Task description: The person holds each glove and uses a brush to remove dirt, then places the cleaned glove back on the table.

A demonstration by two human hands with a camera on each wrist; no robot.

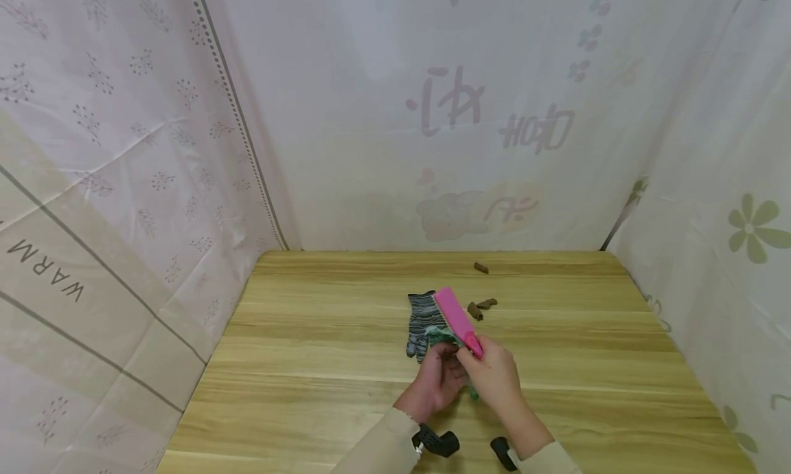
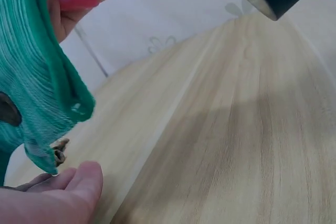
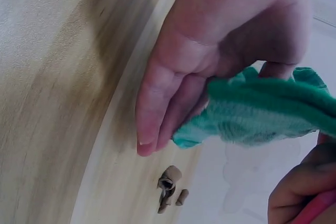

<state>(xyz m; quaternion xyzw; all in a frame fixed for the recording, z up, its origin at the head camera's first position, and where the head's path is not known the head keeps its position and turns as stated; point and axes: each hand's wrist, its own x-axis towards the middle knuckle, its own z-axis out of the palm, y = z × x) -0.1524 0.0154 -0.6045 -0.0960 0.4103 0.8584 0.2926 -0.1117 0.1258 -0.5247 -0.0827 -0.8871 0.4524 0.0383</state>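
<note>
My right hand (image 1: 493, 371) grips the handle of a pink brush (image 1: 455, 312); pale bristles line the brush's left edge. My left hand (image 1: 440, 378) holds a green knitted glove (image 2: 39, 77), its fingers curved at one side of the fabric and its thumb partly hidden behind it. The brush head lies above the glove in the head view; whether the bristles touch it cannot be told. A grey-and-black striped glove (image 1: 425, 316) lies flat on the table just beyond the left hand. In the right wrist view, the pink handle (image 3: 315, 208) shows in the right hand.
Brown curled pieces (image 1: 475, 311) lie on the wooden table (image 1: 321, 323) right of the brush, with another brown piece (image 1: 481, 268) farther back. Patterned curtains (image 1: 371, 151) surround the table at the back and sides. Black wrist straps (image 1: 439, 441) are on the wrists.
</note>
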